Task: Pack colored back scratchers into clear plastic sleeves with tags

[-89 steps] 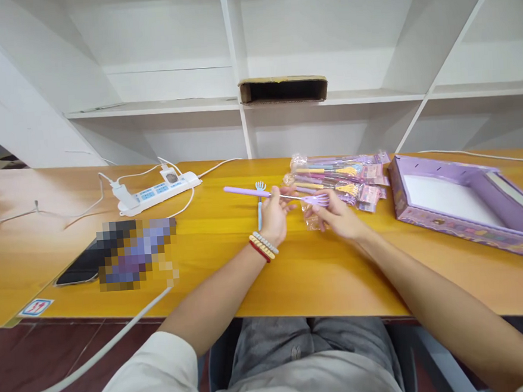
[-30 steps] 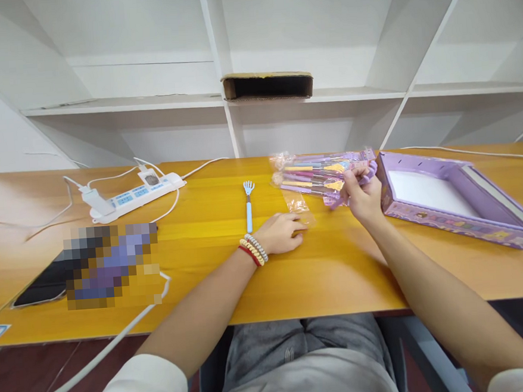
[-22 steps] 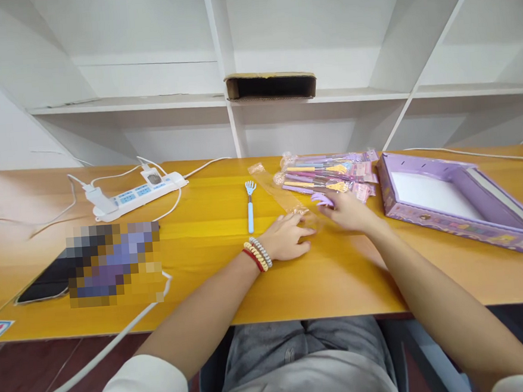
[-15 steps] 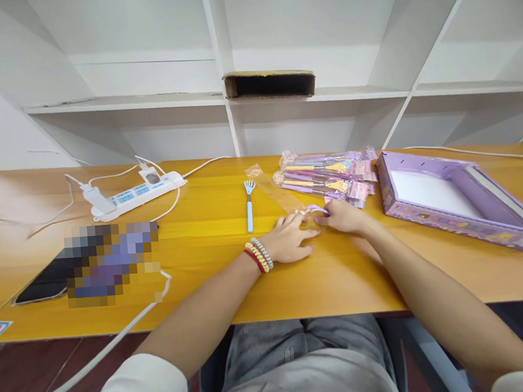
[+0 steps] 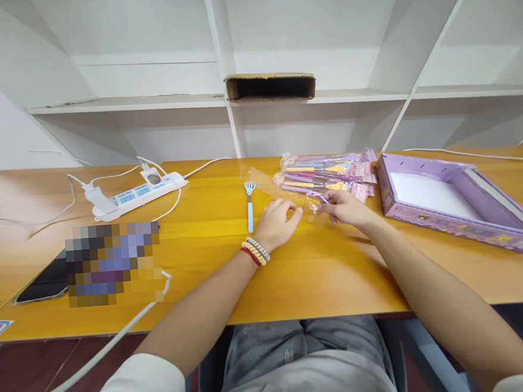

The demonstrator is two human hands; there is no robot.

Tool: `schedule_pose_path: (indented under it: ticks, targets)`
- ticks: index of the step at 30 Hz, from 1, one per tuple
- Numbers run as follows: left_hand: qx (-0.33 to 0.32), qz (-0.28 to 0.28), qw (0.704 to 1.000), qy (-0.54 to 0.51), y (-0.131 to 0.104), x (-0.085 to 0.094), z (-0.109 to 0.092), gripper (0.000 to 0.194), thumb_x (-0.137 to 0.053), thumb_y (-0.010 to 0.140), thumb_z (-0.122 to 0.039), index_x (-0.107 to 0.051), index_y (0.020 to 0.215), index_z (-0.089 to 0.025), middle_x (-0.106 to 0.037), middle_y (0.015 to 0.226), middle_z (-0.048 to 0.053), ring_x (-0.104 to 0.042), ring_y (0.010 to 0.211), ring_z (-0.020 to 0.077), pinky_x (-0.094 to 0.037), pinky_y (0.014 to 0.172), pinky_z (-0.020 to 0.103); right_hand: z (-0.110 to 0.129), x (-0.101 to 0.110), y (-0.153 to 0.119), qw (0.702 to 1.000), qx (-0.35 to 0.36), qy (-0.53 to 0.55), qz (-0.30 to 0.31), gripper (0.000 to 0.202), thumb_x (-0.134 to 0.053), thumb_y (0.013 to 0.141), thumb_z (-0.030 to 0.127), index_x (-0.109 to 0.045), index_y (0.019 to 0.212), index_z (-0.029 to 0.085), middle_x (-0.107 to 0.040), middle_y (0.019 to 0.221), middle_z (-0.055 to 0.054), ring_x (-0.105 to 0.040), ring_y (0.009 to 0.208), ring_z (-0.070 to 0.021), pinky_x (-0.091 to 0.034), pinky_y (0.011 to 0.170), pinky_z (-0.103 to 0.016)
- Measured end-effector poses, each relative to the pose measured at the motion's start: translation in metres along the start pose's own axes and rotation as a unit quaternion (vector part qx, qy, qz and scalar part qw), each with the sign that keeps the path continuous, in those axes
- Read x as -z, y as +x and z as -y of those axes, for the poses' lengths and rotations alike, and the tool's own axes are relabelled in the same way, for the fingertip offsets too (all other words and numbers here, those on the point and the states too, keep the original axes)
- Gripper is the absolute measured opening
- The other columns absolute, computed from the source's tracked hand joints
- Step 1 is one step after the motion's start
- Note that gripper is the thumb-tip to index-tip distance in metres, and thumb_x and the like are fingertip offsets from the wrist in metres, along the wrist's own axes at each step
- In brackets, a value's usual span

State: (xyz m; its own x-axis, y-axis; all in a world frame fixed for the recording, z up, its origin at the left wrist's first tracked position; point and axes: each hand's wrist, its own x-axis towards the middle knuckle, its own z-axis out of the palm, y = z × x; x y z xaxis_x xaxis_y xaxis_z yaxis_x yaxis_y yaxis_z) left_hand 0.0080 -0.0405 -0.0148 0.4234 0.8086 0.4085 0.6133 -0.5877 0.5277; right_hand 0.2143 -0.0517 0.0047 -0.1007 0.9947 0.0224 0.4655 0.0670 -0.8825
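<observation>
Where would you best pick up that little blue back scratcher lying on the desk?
Grip the blue back scratcher at its thicker handle, the near end. Come from above, pinching across it: it lies flat on the desk, claw pointing away, with bare wood on both sides.

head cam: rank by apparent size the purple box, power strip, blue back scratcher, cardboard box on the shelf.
1. purple box, largest by far.
2. power strip and cardboard box: they look alike, and the cardboard box sits farther back, so no ranking.
3. blue back scratcher, smallest.
</observation>
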Motion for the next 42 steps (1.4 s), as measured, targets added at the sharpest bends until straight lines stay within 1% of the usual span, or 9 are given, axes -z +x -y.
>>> schedule_pose_path:
  ticks: [6,9,12,15,20,27,32,38,42]
  targets:
    - [0.113,0.020,0.992,-0.058,0.006,-0.004,0.012,0.050,-0.036,0.084,-0.056,-0.052,0.057,-0.017,-0.057,0.065,0.004,-0.053,0.072,0.0180,-0.039,0.071,0.032,0.016,0.002,-0.007,0.991,0.004,0.133,0.009,0.021,-0.065,0.068,0.035,-0.054,0.070,0.017,-0.043,0.035,0.006,-0.037,0.030,-0.0058,-0.016,0.034,-0.018]
    - [0.143,0.030,0.964,-0.223,0.008,-0.008,0.010,0.043,-0.041,0.083,-0.054,-0.057,0.069,-0.016,-0.062,0.075,0.004,-0.056,0.079,0.0178,-0.041,0.076,0.031,0.020,0.003,-0.010,0.984,0.000,0.177,0.031,0.021,-0.066,0.066,0.034,-0.055,0.071,0.017,-0.052,0.042,0.004,-0.039,0.031,-0.0058,-0.015,0.033,-0.018]
    - [0.168,-0.002,0.900,-0.401,0.010,-0.009,0.008,0.031,-0.053,0.078,-0.044,-0.055,0.091,-0.017,-0.064,0.090,0.004,-0.058,0.083,0.0147,-0.043,0.077,0.029,0.020,0.002,-0.011,0.980,-0.009,0.184,0.070,0.022,-0.068,0.064,0.032,-0.055,0.072,0.017,-0.066,0.065,-0.002,-0.044,0.035,-0.0053,-0.018,0.033,-0.018]
    - [0.183,-0.026,0.862,-0.473,0.011,-0.008,0.009,0.030,-0.062,0.071,-0.036,-0.050,0.091,-0.017,-0.064,0.085,0.003,-0.059,0.077,0.0123,-0.044,0.073,0.027,0.019,0.000,-0.012,0.981,-0.024,0.162,0.104,0.026,-0.069,0.064,0.036,-0.054,0.072,0.017,-0.068,0.074,-0.004,-0.045,0.037,-0.0045,-0.020,0.033,-0.018]
    - [0.169,0.009,0.869,-0.465,0.010,-0.004,0.011,0.029,-0.063,0.069,-0.026,-0.050,0.093,-0.017,-0.060,0.067,-0.002,-0.055,0.061,0.0095,-0.043,0.063,0.024,0.014,0.000,-0.009,0.983,-0.033,0.172,0.049,0.035,-0.063,0.069,0.050,-0.055,0.068,0.016,-0.067,0.072,-0.006,-0.042,0.035,-0.0039,-0.018,0.031,-0.018]
    - [0.089,0.208,0.901,-0.370,0.002,0.004,0.006,0.028,-0.052,0.065,-0.011,-0.062,0.090,-0.016,-0.047,0.054,-0.005,-0.045,0.051,0.0081,-0.037,0.052,0.021,0.012,0.006,-0.003,0.978,-0.022,0.207,-0.031,0.034,-0.070,0.065,0.045,-0.053,0.073,0.017,-0.066,0.067,-0.004,-0.040,0.032,-0.0038,-0.016,0.028,-0.018]
    - [0.056,0.310,0.885,-0.343,0.002,0.012,0.005,0.031,-0.046,0.063,-0.010,-0.066,0.086,-0.014,-0.048,0.053,-0.003,-0.044,0.052,0.0091,-0.035,0.051,0.022,0.014,0.008,-0.004,0.956,0.019,0.288,-0.046,0.037,-0.074,0.062,0.032,-0.039,0.066,0.020,-0.063,0.060,-0.001,-0.043,0.034,-0.0053,-0.014,0.028,-0.017]
    - [0.047,0.349,0.880,-0.319,0.004,0.022,0.004,0.034,-0.046,0.064,-0.012,-0.064,0.092,-0.012,-0.045,0.055,-0.004,-0.037,0.049,0.0068,-0.030,0.049,0.020,0.009,0.013,0.001,0.922,0.109,0.356,-0.105,0.041,-0.075,0.057,0.017,-0.038,0.073,0.022,-0.041,0.038,0.012,-0.031,0.028,-0.0040,-0.018,0.029,-0.016]
    - [0.077,0.335,0.891,-0.296,0.006,0.032,0.010,0.033,-0.046,0.064,-0.013,-0.061,0.094,-0.014,-0.045,0.054,-0.005,-0.039,0.047,0.0073,-0.031,0.046,0.020,0.007,0.019,0.003,0.910,0.104,0.372,-0.152,0.043,-0.074,0.055,0.017,-0.042,0.085,0.024,-0.046,0.046,0.012,-0.034,0.029,-0.0043,-0.020,0.027,-0.017]
